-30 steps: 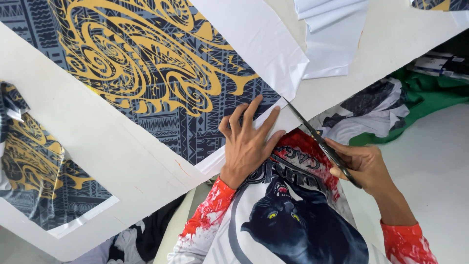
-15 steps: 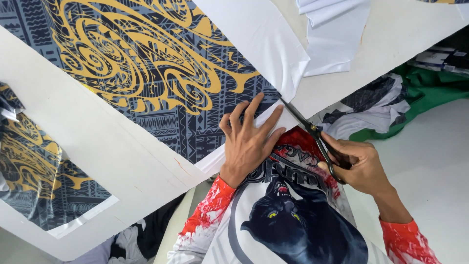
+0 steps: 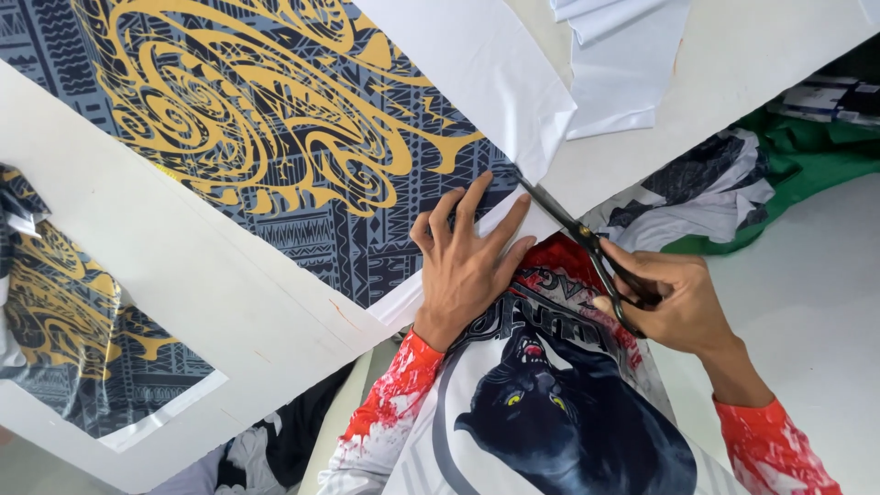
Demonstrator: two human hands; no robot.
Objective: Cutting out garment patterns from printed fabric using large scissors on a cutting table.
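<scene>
Across a white table (image 3: 761,55) lies a grey fabric panel (image 3: 275,137) printed with gold swirls, its near white edge pinned by the left hand (image 3: 472,266) with fingers spread flat, while the right hand (image 3: 674,307) grips black scissors (image 3: 587,243), blades seemingly closed at that edge.

Printed fabric (image 3: 275,137): grey-blue ground, black tribal linework, gold swirl motif, white border. Scissors (image 3: 587,243): black. Desk (image 3: 761,55): white. Loose fabric pieces (image 3: 614,64): plain white. Shirt (image 3: 550,412): white with black panther print, red splatter sleeves. Pile beside desk (image 3: 788,174): green, black-white.
</scene>
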